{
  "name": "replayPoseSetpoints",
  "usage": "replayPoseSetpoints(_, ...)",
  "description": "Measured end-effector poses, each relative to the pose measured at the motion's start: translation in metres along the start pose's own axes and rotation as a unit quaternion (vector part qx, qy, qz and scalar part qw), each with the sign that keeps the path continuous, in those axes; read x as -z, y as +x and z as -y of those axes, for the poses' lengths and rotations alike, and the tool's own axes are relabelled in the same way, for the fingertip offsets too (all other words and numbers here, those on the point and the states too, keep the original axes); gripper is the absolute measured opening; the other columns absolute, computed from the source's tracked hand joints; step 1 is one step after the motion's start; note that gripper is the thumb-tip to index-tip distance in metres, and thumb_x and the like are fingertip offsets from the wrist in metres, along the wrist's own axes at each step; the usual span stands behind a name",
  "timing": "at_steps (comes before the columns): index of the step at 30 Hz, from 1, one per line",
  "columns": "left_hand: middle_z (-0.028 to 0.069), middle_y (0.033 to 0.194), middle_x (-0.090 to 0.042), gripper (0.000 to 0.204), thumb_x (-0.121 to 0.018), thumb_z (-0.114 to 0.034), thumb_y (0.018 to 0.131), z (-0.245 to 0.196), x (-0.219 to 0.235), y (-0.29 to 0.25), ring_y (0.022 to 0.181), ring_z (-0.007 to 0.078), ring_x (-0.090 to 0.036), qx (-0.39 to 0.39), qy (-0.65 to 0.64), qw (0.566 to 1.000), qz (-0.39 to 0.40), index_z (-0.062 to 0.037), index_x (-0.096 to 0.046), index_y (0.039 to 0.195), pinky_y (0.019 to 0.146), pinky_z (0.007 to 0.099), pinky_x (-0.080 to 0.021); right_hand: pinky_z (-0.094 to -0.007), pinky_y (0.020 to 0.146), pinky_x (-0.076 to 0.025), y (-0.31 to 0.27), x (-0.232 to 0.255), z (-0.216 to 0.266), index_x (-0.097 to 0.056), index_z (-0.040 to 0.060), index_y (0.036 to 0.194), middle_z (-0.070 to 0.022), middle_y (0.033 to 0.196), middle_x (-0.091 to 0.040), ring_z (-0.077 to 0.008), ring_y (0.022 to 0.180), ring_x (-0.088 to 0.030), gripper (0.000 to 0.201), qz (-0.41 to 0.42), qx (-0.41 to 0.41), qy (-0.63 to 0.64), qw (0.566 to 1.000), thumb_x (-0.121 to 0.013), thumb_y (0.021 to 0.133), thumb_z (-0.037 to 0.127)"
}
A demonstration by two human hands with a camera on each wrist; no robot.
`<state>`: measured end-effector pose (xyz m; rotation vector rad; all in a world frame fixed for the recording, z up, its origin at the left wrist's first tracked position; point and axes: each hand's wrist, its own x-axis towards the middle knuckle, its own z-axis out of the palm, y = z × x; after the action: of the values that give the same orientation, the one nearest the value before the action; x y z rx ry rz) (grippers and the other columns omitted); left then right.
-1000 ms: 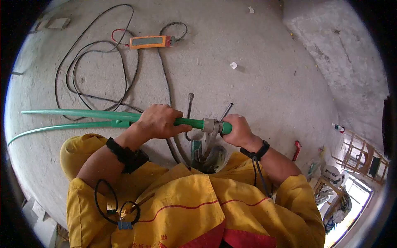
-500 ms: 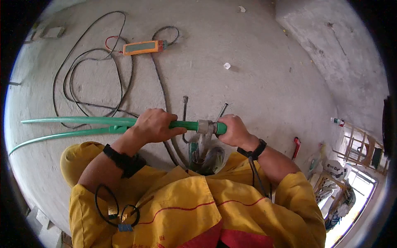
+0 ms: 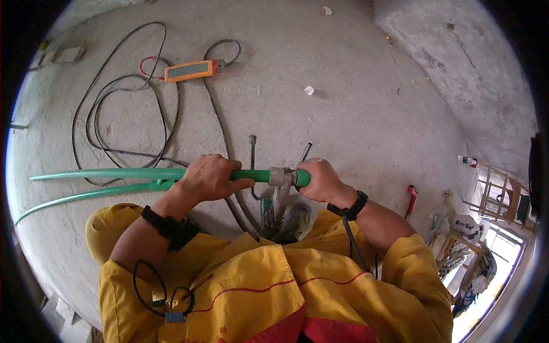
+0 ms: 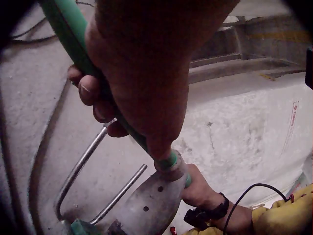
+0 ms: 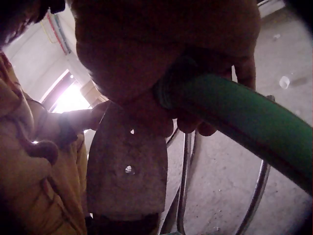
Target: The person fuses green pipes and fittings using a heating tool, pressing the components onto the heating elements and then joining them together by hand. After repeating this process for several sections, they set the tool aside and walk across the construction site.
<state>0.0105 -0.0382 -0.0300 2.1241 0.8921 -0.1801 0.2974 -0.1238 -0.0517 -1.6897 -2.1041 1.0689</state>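
Note:
My left hand (image 3: 213, 178) grips a long green pipe (image 3: 108, 174), its fingers wrapped round it in the left wrist view. Beyond this hand, the pipe's end meets a grey metal collar (image 3: 277, 176) on a flat metal plate (image 4: 154, 203). On the collar's other side my right hand (image 3: 323, 182) holds a short green piece (image 3: 302, 178); its fingers partly hide it. Two small holes show in the plate (image 5: 127, 183) in the right wrist view. Bent metal rods (image 4: 80, 169) stand beside the plate.
An orange meter-like device (image 3: 189, 71) and looped black cable (image 3: 166, 108) lie on the concrete floor. A second green pipe (image 3: 86, 195) extends left. A red tool (image 3: 412, 201) and a wooden frame (image 3: 494, 194) are at the right.
The head view has shifted, so the floor items appear further left. Both hands keep their grips, and the pipe with its collar appears slightly lower and further left.

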Motion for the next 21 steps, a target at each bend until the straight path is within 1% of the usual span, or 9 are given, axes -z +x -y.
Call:
replayPoseSetpoints(1, 0.0182, 0.072, -0.066, 0.048, -0.063, -0.052, 0.085, -0.0003, 0.0001, -0.0003, 0.070, 0.0366, -0.066, -0.004, 0.002, 1.000, -0.004, -0.0051, -0.072, 0.088, 0.066, 0.0453, -0.052, -0.0464, 0.060, -0.046, 0.0002, 0.0000, 0.0000, -0.059, 0.0023, 0.070, -0.0200, 0.070, -0.059, -0.0424, 0.070, -0.058, 0.014, 0.000, 0.000, 0.000, 1.000, -0.068, 0.061, 0.009)
replayPoseSetpoints(3, 0.0181, 0.071, -0.066, 0.047, -0.063, -0.051, 0.086, -0.0018, 0.0028, -0.0005, 0.070, 0.0361, -0.066, -0.003, -0.001, 1.000, 0.000, -0.0052, -0.072, 0.088, 0.065, 0.0450, -0.052, -0.0497, 0.064, -0.048, 0.0006, 0.0004, 0.0005, -0.059, 0.0035, 0.069, -0.0199, 0.069, -0.061, -0.0435, 0.070, -0.060, 0.014, 0.007, -0.001, -0.009, 1.000, -0.068, 0.061, 0.011)
replayPoseSetpoints(7, 0.0177, 0.070, -0.066, 0.046, -0.064, -0.051, 0.086, -0.0017, 0.0017, -0.0006, 0.068, 0.0350, -0.067, -0.003, -0.005, 1.000, -0.003, -0.0051, -0.071, 0.087, 0.063, 0.0441, -0.052, -0.0498, 0.064, -0.047, 0.0003, 0.0011, 0.0018, -0.059, 0.0038, 0.069, -0.0196, 0.069, -0.061, -0.0434, 0.071, -0.060, 0.014, 0.001, 0.000, -0.006, 1.000, -0.068, 0.061, 0.011)
replayPoseSetpoints(9, 0.0175, 0.070, -0.066, 0.046, -0.064, -0.051, 0.086, -0.0010, 0.0005, -0.0009, 0.068, 0.0350, -0.067, -0.006, 0.000, 1.000, -0.010, -0.0052, -0.071, 0.087, 0.063, 0.0441, -0.052, -0.0453, 0.061, -0.047, 0.0006, 0.0016, 0.0018, -0.059, 0.0030, 0.069, -0.0197, 0.070, -0.060, -0.0423, 0.071, -0.059, 0.014, 0.010, -0.019, 0.004, 1.000, -0.069, 0.061, 0.010)
replayPoseSetpoints(13, 0.0171, 0.069, -0.066, 0.046, -0.064, -0.051, 0.086, 0.0018, -0.0026, -0.0013, 0.068, 0.0351, -0.067, -0.019, -0.001, 0.999, -0.028, -0.0050, -0.071, 0.085, 0.063, 0.0442, -0.052, -0.0459, 0.061, -0.047, 0.0007, -0.0003, -0.0008, -0.059, 0.0030, 0.070, -0.0196, 0.070, -0.060, -0.0424, 0.070, -0.059, 0.015, 0.006, -0.012, -0.005, 1.000, -0.069, 0.061, 0.010)
replayPoseSetpoints(16, 0.0177, 0.068, -0.065, 0.047, -0.064, -0.051, 0.085, 0.0014, -0.0020, -0.0016, 0.067, 0.0355, -0.066, -0.014, -0.003, 1.000, -0.026, -0.0045, -0.071, 0.084, 0.063, 0.0446, -0.052, -0.0465, 0.061, -0.047, 0.0011, 0.0002, -0.0002, -0.060, 0.0033, 0.071, -0.0195, 0.070, -0.060, -0.0423, 0.070, -0.059, 0.015, 0.006, -0.002, -0.016, 1.000, -0.069, 0.061, 0.010)
replayPoseSetpoints(21, 0.0178, 0.068, -0.065, 0.047, -0.064, -0.051, 0.085, 0.0017, -0.0030, -0.0009, 0.067, 0.0356, -0.066, -0.016, 0.001, 1.000, -0.026, -0.0040, -0.071, 0.084, 0.063, 0.0447, -0.052, -0.0463, 0.062, -0.047, 0.0006, 0.0003, 0.0002, -0.060, 0.0030, 0.070, -0.0195, 0.071, -0.060, -0.0420, 0.071, -0.059, 0.015, 0.008, -0.012, -0.006, 1.000, -0.069, 0.061, 0.010)
